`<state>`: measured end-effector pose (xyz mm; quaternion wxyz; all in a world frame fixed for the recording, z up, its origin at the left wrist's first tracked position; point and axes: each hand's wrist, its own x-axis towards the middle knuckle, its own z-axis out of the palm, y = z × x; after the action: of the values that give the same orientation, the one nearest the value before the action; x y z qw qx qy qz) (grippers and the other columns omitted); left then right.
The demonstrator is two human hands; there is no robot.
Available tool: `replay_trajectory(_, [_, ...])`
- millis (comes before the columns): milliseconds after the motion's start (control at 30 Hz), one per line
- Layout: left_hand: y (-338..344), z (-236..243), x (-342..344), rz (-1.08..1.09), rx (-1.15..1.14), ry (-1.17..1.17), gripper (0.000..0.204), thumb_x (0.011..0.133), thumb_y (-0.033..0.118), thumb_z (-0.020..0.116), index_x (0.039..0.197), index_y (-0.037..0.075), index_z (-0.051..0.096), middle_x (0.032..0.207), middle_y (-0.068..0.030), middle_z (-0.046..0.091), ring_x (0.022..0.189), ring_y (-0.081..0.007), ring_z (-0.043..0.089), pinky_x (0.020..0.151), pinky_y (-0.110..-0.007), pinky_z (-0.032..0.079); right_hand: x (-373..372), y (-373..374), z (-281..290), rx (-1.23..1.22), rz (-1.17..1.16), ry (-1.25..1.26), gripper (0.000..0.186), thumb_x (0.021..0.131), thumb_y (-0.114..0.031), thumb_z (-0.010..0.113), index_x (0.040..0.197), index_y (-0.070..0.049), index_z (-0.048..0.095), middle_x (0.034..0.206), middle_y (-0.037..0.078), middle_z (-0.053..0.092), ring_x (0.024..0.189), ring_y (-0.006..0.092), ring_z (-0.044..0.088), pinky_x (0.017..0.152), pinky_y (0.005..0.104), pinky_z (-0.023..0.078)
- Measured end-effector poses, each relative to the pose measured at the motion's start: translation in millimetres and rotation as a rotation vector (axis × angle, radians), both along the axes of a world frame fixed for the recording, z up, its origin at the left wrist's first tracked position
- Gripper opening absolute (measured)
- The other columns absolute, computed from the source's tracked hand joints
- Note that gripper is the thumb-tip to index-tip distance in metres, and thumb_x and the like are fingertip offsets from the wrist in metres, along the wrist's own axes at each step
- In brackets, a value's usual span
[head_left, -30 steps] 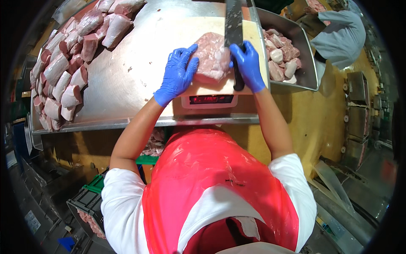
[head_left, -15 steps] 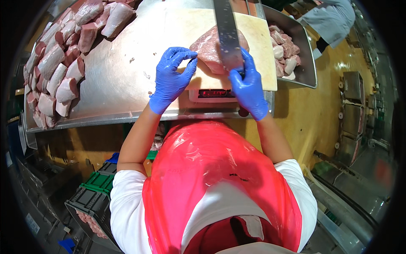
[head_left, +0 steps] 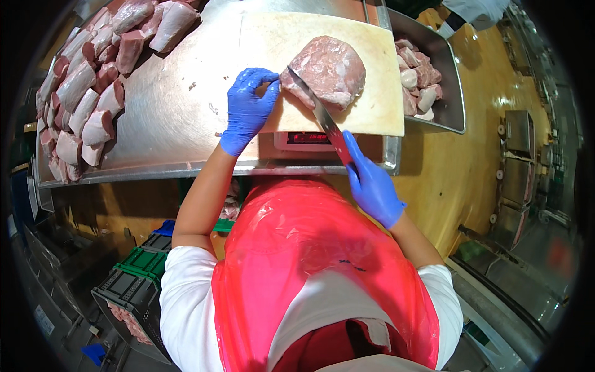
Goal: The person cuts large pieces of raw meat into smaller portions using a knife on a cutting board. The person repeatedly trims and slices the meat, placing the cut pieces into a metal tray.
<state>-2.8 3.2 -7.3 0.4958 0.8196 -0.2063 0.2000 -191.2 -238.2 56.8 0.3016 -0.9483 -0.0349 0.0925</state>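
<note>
A large piece of raw pork lies on the cream cutting board. My left hand, in a blue glove, is at its left edge, with curled fingers and the thumb closed against that edge. In my right hand, also gloved in blue, is a long knife. Its blade slants up and left across the pork's near left side, and the tip is close to my left fingertips. The right fingers wrap round the handle, which they mostly hide.
Several pork pieces are piled on the left of the metal table. A scale with a lit display shows under the board's near edge. Right of the board, a metal tub holds meat chunks. Crates stand lower left; another person is upper right.
My right hand has drawn the knife back toward me and tilted it left, uncovering the pork. My left hand has barely moved. The other person has shifted farther away.
</note>
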Motion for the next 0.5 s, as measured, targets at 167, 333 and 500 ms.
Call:
replay_trajectory(167, [0, 17, -21, 0.022, -0.164, 0.113, 0.024, 0.085, -0.001, 0.072, 0.109, 0.002, 0.069, 0.108, -0.0098, 0.064, 0.086, -0.0172, 0.067, 0.076, -0.028, 0.057, -34, -41, 31, -0.070, 0.056, 0.078, 0.074, 0.097, -0.009, 0.055, 0.161, -0.027, 0.020, 0.096, 0.024, 0.066, 0.076, 0.0440, 0.063, 0.067, 0.0506, 0.051])
replay_trajectory(333, [-29, 15, -23, -0.117, 0.140, -0.087, 0.030, 0.074, 0.001, 0.075, 0.103, 0.007, 0.068, 0.105, -0.0150, 0.061, 0.089, -0.0280, 0.066, 0.078, -0.033, 0.054, -6, -22, 51, 0.310, -0.424, -0.079, 0.070, 0.099, -0.003, 0.050, 0.161, -0.015, 0.021, 0.082, 0.014, 0.065, 0.063, 0.0209, 0.060, 0.064, 0.0345, 0.051])
replay_trajectory(500, [1, 10, 3, -0.348, 0.060, 0.028, 0.020, 0.071, 0.000, 0.073, 0.089, 0.004, 0.064, 0.091, -0.0125, 0.062, 0.085, -0.0301, 0.064, 0.075, -0.037, 0.053, 80, 52, 18, 0.527, -0.314, -0.189, 0.065, 0.097, -0.006, 0.047, 0.159, -0.011, 0.026, 0.078, 0.025, 0.064, 0.062, 0.0290, 0.063, 0.063, 0.0397, 0.050])
